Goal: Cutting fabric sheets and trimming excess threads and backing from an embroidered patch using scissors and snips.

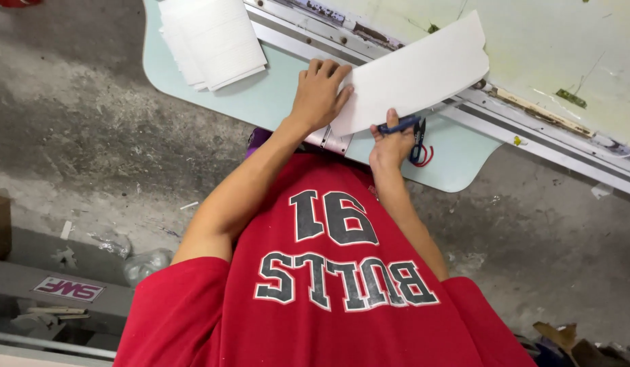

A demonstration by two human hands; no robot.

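Pressed flat by the left hand, fingers spread, a white curved sheet is held down on the pale blue table; nothing is grasped by that hand, only pinned. Small blue snips are clenched in the right hand at the sheet's lower edge, a red loop hanging from them. The sheet lies across the table's far side and partly over the metal rail of the machine bed

For the trimming to go cleanly, it is judged that the sheet should be kept flat close to the cut, with the fingers kept clear of the blades, and the snips guided along the edge in short bites

A stack of white sheets, rectangular, is seen at the table's upper left corner. On the floor at lower left a pale rectangular label with red lettering is fixed to a grey box. Crumpled clear plastic lies just beside it. The red shirt bears white-edged dark print
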